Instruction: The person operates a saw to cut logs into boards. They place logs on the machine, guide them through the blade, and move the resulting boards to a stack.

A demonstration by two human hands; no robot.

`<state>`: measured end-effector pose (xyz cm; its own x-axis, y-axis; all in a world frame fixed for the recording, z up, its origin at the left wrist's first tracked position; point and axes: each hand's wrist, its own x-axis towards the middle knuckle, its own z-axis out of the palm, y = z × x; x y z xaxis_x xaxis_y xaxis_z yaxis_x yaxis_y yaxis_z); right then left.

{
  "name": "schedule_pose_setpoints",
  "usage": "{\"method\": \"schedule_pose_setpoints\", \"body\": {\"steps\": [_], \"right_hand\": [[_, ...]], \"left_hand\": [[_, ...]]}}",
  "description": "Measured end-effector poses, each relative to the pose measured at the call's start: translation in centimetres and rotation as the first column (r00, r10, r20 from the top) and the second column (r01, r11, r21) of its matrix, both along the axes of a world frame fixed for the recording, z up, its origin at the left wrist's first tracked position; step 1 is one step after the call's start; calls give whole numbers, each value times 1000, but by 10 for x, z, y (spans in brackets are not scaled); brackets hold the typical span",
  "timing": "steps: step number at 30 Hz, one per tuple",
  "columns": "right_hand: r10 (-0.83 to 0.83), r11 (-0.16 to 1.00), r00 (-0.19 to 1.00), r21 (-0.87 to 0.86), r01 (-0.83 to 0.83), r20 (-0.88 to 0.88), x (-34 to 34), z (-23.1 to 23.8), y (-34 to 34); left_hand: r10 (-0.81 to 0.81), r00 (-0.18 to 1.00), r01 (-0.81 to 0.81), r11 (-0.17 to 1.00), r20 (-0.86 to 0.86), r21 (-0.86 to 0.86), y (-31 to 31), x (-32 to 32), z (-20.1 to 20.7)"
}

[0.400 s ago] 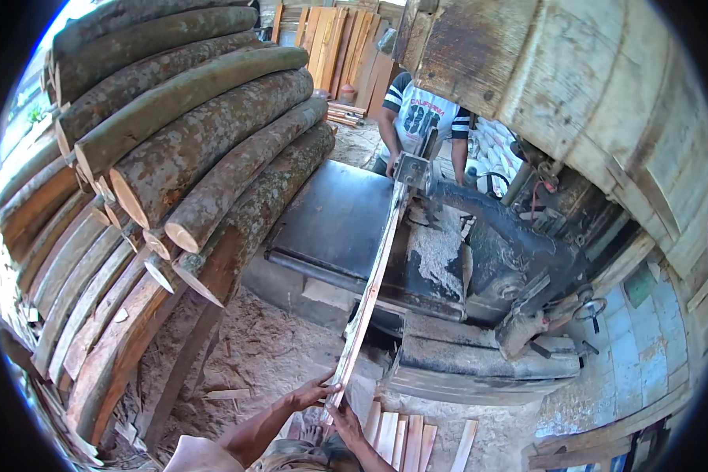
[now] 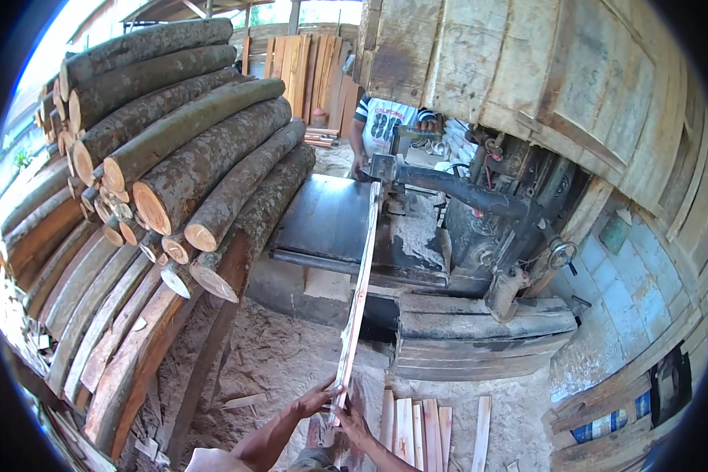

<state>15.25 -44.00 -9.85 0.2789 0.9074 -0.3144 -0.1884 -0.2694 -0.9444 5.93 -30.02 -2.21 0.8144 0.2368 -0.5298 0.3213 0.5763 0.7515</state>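
A long, narrow wooden strip [image 2: 357, 303] runs away from me, its near end low in front of my body. My left hand [image 2: 322, 396] is closed on its left side near that end. Just beside it, my right hand [image 2: 351, 418] grips the end from the right, its fingers partly hidden. The strip's far part lies over a dark metal saw table [image 2: 322, 216], reaching the metal guide block [image 2: 384, 167] of a large sawing machine. Behind the block stands a co-worker [image 2: 384, 118], one hand near the table's far edge, the other raised by the machine.
A tall stack of round logs [image 2: 212, 169] fills the left side. Several sawn strips [image 2: 421, 433] lie on the sawdust-covered floor to my right. Wooden panels [image 2: 480, 63] overhang the machine. A handwheel [image 2: 562, 252] sits on its right, and planks [image 2: 303, 71] lean at the back.
My view has tilted up and shifted right. Both hands keep their grip on the strip. The co-worker's hand on the right has risen from hanging low to beside the machine's upper part.
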Motion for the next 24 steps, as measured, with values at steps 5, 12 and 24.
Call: {"method": "schedule_pose_setpoints", "body": {"steps": [5,12,24], "right_hand": [[-59,997,991,-51,53,-122,-53,18,-42],[-144,990,978,31,141,152,-128,46,-122],[12,603,49,-46,797,999,-145,87,-537]], "left_hand": [[28,1000,-28,998,6,64,-43,-47,-13],[-34,997,33,999,-71,-13,-112,-116,-31],[6,991,15,987,131,-160,-261,-112,0]]}}
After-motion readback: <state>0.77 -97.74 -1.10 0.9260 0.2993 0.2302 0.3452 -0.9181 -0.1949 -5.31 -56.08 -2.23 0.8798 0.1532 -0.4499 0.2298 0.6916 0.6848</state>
